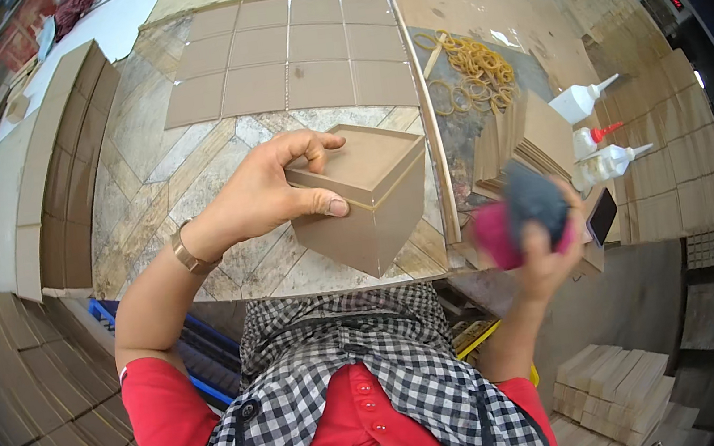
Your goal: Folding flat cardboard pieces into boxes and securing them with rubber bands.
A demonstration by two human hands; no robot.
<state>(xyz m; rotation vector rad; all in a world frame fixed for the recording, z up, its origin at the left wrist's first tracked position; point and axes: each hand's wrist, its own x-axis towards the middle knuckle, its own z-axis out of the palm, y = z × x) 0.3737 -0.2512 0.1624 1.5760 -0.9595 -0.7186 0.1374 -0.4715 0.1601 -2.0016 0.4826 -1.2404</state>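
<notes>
From the head camera, the left hand (pixel 268 194) grips a small brown box (pixel 367 195) over the near edge of the patterned table (pixel 141 161): thumb pressed on its near wall, the other fingers hooked over the rim. The hold covers one corner only, so the box could twist out and drop past the table edge. The right hand (pixel 544 239) closes its fingers around a dark grey and pink sanding pad (pixel 523 215), just right of the box. Beyond those fingertips stand glue bottles (pixel 593 133); a wide swing could topple them.
</notes>
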